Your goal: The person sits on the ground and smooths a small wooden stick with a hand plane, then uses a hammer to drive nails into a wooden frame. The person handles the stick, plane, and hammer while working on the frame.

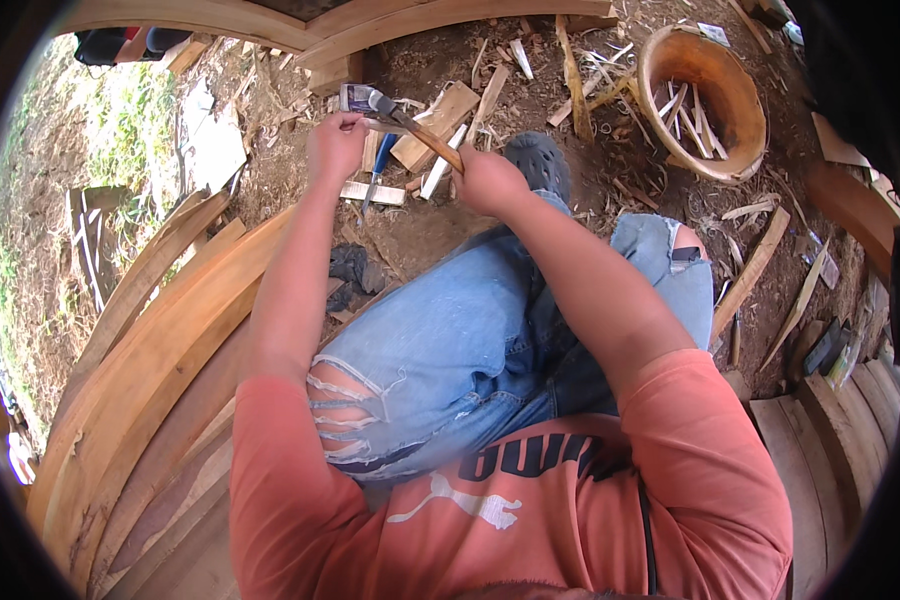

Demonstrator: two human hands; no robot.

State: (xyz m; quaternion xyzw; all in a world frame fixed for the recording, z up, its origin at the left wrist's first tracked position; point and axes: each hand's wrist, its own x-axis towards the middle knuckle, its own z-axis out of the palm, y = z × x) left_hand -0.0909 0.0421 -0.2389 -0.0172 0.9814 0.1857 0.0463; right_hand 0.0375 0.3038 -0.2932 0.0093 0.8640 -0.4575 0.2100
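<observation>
Holding one hammer [430, 142] near the top centre of the frame, the right hand [492, 182] has its fingers wrapped firmly around the wooden handle. Just left of the metal head, the left hand [336, 146] has thumb and fingers drawn close together; something thin and pale shows beside the fingertips, but whether it is pinched I cannot tell. Judging by the scattered offcuts, a fair amount of cutting is done, while the work around the hammer looks unfinished; how much is left cannot be told. Counted out, there are two hands, one hammer, one blue-handled tool [383, 152] lying just below the hammer head, and one wide round container [738, 105] at upper right, holding at least four pale sticks [708, 135]. At least three long curved timbers [160, 330] lie along the left side. One dark clog [538, 165] shows near the right hand; the wood scraps are too many to count.
</observation>
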